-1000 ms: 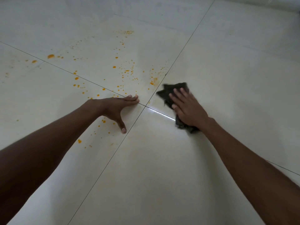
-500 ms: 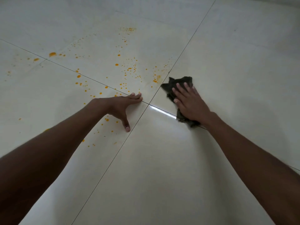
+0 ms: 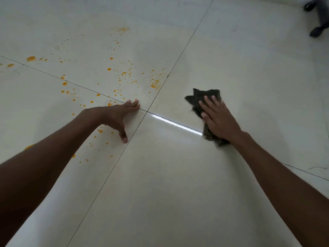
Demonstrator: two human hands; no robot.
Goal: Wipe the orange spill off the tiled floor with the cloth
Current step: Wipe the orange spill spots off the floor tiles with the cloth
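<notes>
A dark cloth (image 3: 197, 97) lies on the pale tiled floor (image 3: 160, 184), right of the point where four tiles meet. My right hand (image 3: 219, 118) presses flat on the cloth with straight fingers, covering most of it. Orange spill drops (image 3: 124, 73) are scattered over the two left tiles, densest just left of the vertical grout line. My left hand (image 3: 119, 116) rests flat on the floor among the drops, fingers together, thumb spread toward me. The cloth is apart from the nearest orange drops, to their lower right.
Dark grout lines cross near the centre. A bright light streak reflects along the grout line between my hands. Two dark rounded objects (image 3: 315, 31) show at the top right corner, partly cut off.
My right hand has slid the cloth to the right, away from the orange drops by the grout line. My left hand has stayed planted. The view has shifted, bringing the top right objects into sight.
</notes>
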